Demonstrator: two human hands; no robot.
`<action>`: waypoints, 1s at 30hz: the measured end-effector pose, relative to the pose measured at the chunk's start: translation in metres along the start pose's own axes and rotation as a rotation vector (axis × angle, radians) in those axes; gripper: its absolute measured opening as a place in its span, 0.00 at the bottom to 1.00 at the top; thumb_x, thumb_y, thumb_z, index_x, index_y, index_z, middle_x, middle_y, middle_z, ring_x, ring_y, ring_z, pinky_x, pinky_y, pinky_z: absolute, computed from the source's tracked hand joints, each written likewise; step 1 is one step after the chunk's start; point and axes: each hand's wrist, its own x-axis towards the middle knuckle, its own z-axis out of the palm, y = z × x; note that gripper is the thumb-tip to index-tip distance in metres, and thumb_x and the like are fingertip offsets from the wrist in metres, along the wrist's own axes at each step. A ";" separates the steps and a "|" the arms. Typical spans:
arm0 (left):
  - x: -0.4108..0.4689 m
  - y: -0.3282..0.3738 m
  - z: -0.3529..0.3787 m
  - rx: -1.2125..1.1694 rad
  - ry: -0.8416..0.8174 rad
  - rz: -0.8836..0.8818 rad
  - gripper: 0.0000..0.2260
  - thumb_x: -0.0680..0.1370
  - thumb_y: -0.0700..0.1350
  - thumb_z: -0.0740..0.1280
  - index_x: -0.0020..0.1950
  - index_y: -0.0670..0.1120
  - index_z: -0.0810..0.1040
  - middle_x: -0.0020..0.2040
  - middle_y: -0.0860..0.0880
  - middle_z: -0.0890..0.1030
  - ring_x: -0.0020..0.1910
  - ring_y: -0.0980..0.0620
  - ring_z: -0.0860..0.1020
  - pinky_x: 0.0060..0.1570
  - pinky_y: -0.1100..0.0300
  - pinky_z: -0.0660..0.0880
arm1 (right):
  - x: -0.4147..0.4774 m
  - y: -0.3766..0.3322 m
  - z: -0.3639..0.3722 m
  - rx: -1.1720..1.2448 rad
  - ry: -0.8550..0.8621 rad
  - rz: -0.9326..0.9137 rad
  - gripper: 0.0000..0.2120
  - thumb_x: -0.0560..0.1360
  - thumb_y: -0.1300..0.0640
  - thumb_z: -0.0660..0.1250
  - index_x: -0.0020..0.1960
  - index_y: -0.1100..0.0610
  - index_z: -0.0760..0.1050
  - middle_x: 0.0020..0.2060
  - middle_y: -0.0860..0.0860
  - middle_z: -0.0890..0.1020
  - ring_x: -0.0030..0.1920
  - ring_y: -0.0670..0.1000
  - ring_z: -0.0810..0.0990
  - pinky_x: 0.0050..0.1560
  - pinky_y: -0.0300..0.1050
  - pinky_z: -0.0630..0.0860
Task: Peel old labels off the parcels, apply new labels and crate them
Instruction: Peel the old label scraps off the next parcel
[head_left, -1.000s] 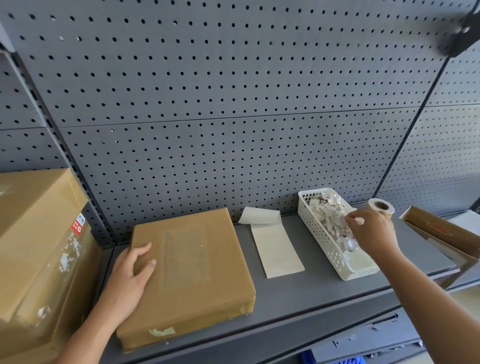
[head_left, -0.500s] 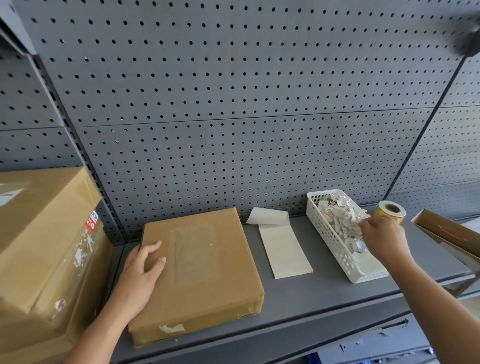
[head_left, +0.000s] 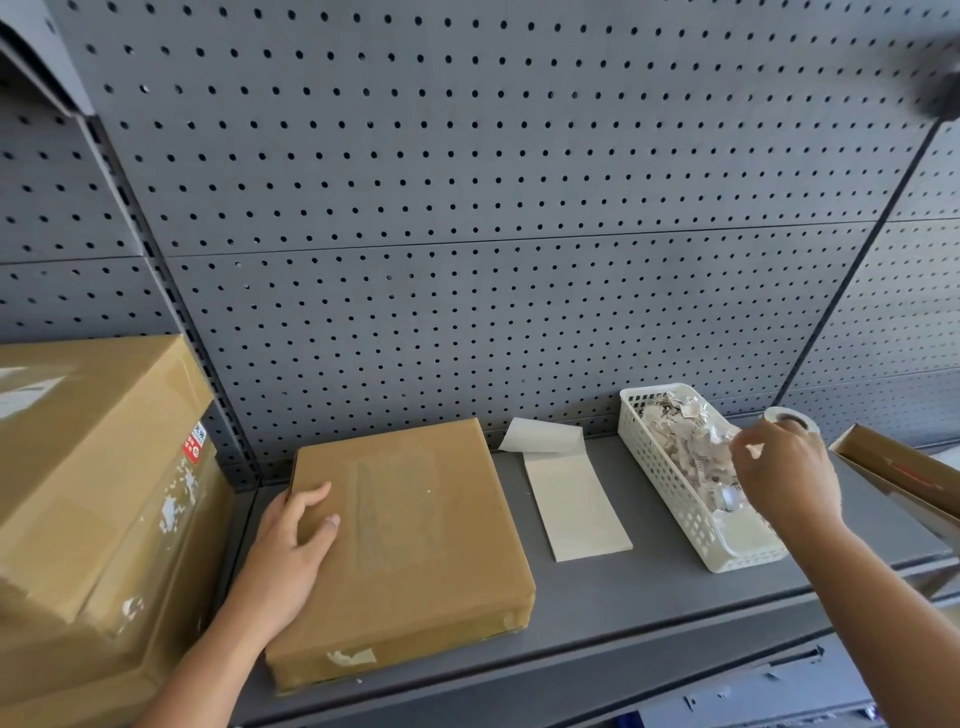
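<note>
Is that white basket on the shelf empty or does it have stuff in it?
Not empty: the white basket holds a heap of torn paper scraps.

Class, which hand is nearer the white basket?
Right. The right hand hovers over the white basket; the left hand rests on the flat parcel, well left of it.

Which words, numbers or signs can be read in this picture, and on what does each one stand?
None can be read with certainty.
On the large carton, a red and white sticker: print too small to read.
In the white basket, label scraps: dark print, too small and crumpled.
On the open box at the right, a red mark: blurred.
On the flat parcel: no text, only label residue.
</note>
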 end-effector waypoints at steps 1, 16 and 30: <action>0.000 0.001 0.000 -0.003 -0.001 0.000 0.17 0.83 0.56 0.62 0.71 0.66 0.67 0.78 0.55 0.60 0.76 0.53 0.62 0.65 0.57 0.63 | 0.001 -0.003 -0.002 0.000 0.029 -0.011 0.11 0.79 0.58 0.61 0.52 0.57 0.82 0.52 0.59 0.80 0.53 0.63 0.74 0.49 0.55 0.75; -0.009 0.015 -0.005 0.097 0.039 -0.028 0.18 0.83 0.59 0.59 0.73 0.66 0.68 0.81 0.58 0.53 0.78 0.55 0.58 0.70 0.55 0.63 | -0.003 -0.114 0.071 0.122 -0.502 -0.356 0.29 0.75 0.60 0.65 0.75 0.53 0.64 0.70 0.53 0.70 0.69 0.59 0.68 0.67 0.51 0.67; -0.015 0.024 -0.013 0.166 0.245 0.201 0.10 0.81 0.56 0.62 0.61 0.62 0.78 0.67 0.70 0.71 0.65 0.71 0.69 0.57 0.63 0.71 | 0.013 -0.135 0.126 -0.094 -0.454 -0.357 0.14 0.80 0.53 0.62 0.65 0.50 0.75 0.58 0.53 0.76 0.60 0.58 0.70 0.54 0.51 0.73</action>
